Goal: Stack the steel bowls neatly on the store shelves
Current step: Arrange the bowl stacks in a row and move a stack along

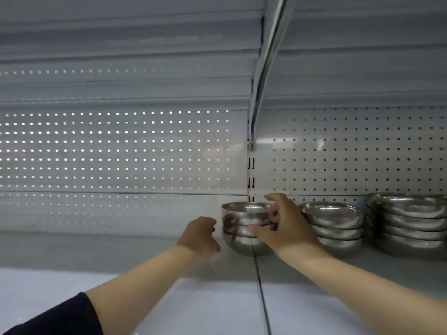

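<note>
Steel bowls: three stacks stand in a row on a pale grey shelf [121,247], seen from the head camera looking forward and slightly up.
Left stack [244,228]: about three nested bowls, sitting over the seam where two shelf boards meet, below the slotted upright [251,165].
Middle stack [335,223]: roughly four bowls, just beside the first, to its right.
Right stack [408,221]: tallest, about five bowls, cut by the picture's edge.
Right hand [283,223]: curled around the near right side of the left stack, thumb against the lower bowls, fingers arched over the top rim; it grips the stack.
Left hand [199,234]: just beside the stack's left wall, fingers loosely curled and blurred; it holds nothing, and whether it touches the steel cannot be told.
Sleeve [55,317]: dark, at the bottom left.
Back wall [121,146]: perforated panel, light showing through the holes on the left half.
Step in hand: by my judgement, settling the left stack into line with its neighbours.
Doing it well: brace both sides, keep the rims level so the bowls stay nested, slide rather than lift, and stop short of the middle stack so steel does not knock steel. Let go only once the stack sits flat.
</note>
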Available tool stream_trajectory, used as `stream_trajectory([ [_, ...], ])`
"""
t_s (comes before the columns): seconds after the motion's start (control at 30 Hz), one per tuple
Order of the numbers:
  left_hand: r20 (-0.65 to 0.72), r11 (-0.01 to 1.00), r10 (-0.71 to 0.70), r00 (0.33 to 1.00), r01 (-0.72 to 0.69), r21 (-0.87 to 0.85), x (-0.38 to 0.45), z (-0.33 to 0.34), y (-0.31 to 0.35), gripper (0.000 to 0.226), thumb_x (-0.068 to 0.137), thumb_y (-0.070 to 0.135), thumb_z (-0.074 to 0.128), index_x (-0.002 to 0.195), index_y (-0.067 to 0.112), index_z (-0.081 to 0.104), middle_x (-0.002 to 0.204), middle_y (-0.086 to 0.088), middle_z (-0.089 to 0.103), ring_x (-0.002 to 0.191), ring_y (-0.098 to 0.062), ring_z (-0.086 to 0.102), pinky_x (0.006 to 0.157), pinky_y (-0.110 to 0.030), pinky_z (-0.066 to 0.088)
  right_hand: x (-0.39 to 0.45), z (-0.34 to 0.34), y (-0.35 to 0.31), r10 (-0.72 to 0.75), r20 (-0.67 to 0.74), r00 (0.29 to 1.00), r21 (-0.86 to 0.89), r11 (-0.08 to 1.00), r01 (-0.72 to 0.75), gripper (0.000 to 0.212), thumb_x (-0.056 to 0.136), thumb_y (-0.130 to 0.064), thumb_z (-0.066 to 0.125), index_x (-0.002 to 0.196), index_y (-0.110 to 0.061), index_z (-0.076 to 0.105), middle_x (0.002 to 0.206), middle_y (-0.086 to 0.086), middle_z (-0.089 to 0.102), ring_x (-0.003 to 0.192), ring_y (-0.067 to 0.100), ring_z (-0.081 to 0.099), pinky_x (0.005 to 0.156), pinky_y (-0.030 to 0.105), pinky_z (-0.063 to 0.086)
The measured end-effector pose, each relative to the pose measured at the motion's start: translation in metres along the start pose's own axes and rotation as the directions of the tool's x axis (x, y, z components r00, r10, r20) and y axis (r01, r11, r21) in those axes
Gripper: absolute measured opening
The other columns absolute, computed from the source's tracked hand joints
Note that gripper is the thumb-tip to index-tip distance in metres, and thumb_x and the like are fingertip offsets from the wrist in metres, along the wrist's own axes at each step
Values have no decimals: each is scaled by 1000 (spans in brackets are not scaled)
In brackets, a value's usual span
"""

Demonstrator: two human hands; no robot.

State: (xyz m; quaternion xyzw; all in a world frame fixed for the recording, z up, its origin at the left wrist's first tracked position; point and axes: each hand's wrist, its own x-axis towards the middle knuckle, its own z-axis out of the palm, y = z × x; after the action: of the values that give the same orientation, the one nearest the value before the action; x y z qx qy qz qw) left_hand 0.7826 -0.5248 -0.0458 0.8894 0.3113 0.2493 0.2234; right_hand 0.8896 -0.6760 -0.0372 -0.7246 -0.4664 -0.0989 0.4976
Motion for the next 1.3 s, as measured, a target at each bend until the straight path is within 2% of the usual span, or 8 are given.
stream_trajectory([
  [0.17, -83, 996, 20, 996, -13, 86, -34, -74, -28, 50, 79, 11, 67, 126, 21, 55, 125, 6, 60, 116, -11, 55, 98, -21, 45, -13, 24, -48, -157, 175, 972, -27, 986, 165, 47, 72, -38, 78, 103, -48, 43, 104, -31, 43, 90, -18, 45, 70, 3, 38],
  [0.3, -161, 999, -41, 986, 45, 21, -78, -127, -96, 49, 78, 5, 68, 125, 14, 57, 123, -3, 61, 113, -15, 58, 95, -23, 47, -11, 67, -103, -191, 329, 925, -68, 972, 225, 35, 74, -38, 75, 100, -42, 51, 110, -20, 51, 104, 2, 50, 81, 21, 43],
  [0.53, -261, 985, -122, 958, 150, 90, -147, -225, -244, 49, 79, 8, 69, 126, 13, 55, 124, -3, 59, 113, -14, 56, 94, -21, 44, -12, 205, -218, -278, 490, 826, -18, 944, 329, 33, 74, -37, 75, 98, -39, 53, 115, -10, 56, 105, 8, 51, 85, 24, 41],
  [0.63, -264, 975, -143, 954, 182, 128, -168, -275, -300, 48, 79, 11, 69, 125, 15, 56, 124, -1, 60, 113, -14, 56, 94, -21, 44, -18, 271, -269, -302, 509, 806, -12, 934, 357, 32, 74, -39, 73, 99, -38, 53, 115, -8, 56, 106, 11, 52, 91, 29, 43],
  [0.8, -245, 946, -166, 955, 224, 234, -193, -353, -382, 49, 78, 11, 67, 126, 15, 57, 125, 0, 61, 114, -14, 56, 97, -23, 44, -29, 364, -348, -292, 550, 783, -22, 932, 363, 32, 76, -41, 72, 102, -36, 54, 110, -9, 49, 101, 10, 47, 83, 24, 38],
  [0.93, -253, 928, -186, 949, 254, 271, -200, -401, -439, 50, 79, 11, 66, 127, 14, 56, 126, 1, 59, 113, -14, 56, 91, -20, 42, -28, 422, -398, -297, 552, 779, -8, 933, 361, 31, 78, -39, 70, 104, -33, 56, 122, -5, 53, 110, 13, 50, 90, 28, 41],
  [1.1, -268, 923, -193, 944, 268, 277, -192, -446, -501, 48, 79, 13, 66, 126, 15, 56, 125, 1, 59, 113, -14, 55, 92, -21, 43, -12, 485, -440, -298, 556, 776, -55, 919, 391, 40, 79, -39, 69, 116, -29, 57, 131, -4, 51, 119, 15, 47, 87, 24, 36],
  [1.3, -280, 931, -225, 933, 290, 222, -155, -485, -566, 47, 79, 13, 69, 124, 14, 57, 125, -1, 60, 113, -15, 56, 86, -18, 41, 30, 555, -468, -300, 543, 784, -99, 905, 415, 37, 78, -40, 69, 111, -30, 58, 129, -6, 51, 120, 15, 45, 94, 25, 37],
])
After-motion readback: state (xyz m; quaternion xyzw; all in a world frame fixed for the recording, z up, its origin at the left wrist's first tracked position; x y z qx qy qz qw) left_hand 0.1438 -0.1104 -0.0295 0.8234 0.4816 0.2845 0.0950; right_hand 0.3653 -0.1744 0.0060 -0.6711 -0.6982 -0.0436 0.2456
